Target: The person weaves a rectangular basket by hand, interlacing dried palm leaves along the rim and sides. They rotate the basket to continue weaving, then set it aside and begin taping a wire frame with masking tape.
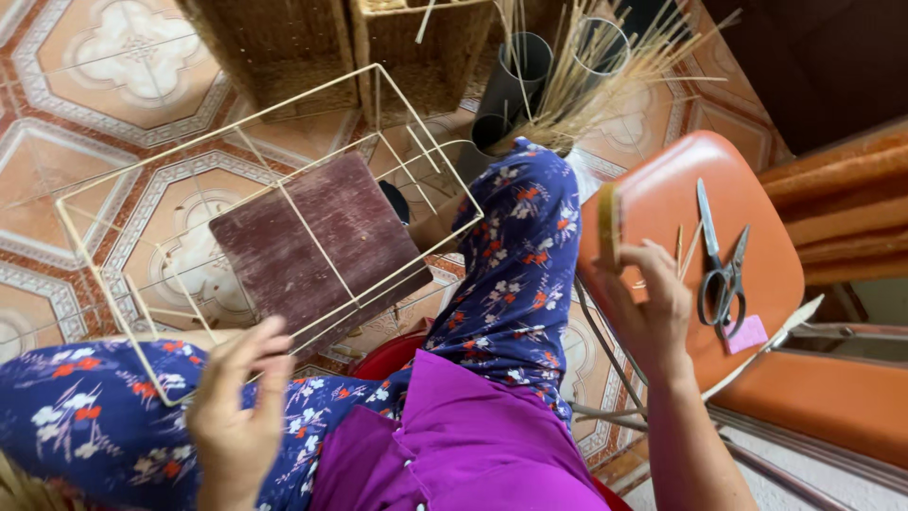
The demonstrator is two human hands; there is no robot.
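Right grip: the right hand (653, 298) pinched a small flat yellowish-green piece (610, 222), thumb and fingers pressed on its lower part, holding it upright over the near edge of the orange chair seat (662, 189).
Left grip: the left hand (236, 412) was curled round a bottom rod of the pale wire basket frame (255, 208), which rested on the person's left knee and tilted out over the floor.
Under the frame: a dark reddish board (317, 246) lay below and within the frame's outline; whether it touched the rods could not be told.
On the seat: scissors (721, 270) lay just beside the right hand, blades pointing away, with a pink slip (747, 333) at the handles and thin straw bits near the fingers.
Further out: bundled reed stalks (586, 80) stood in grey tubes (511, 80), woven baskets (284, 43) behind, on the patterned tile floor (123, 76).
Risk, frame: held at one rod only, it looked likely to swing or slide off the knee if the left hold loosened.
Risk, piece: a light pinch on a thin piece could let it slip to the floor.
Risk, scissors: a sideways reach could brush the handles and knock them off the curved seat.
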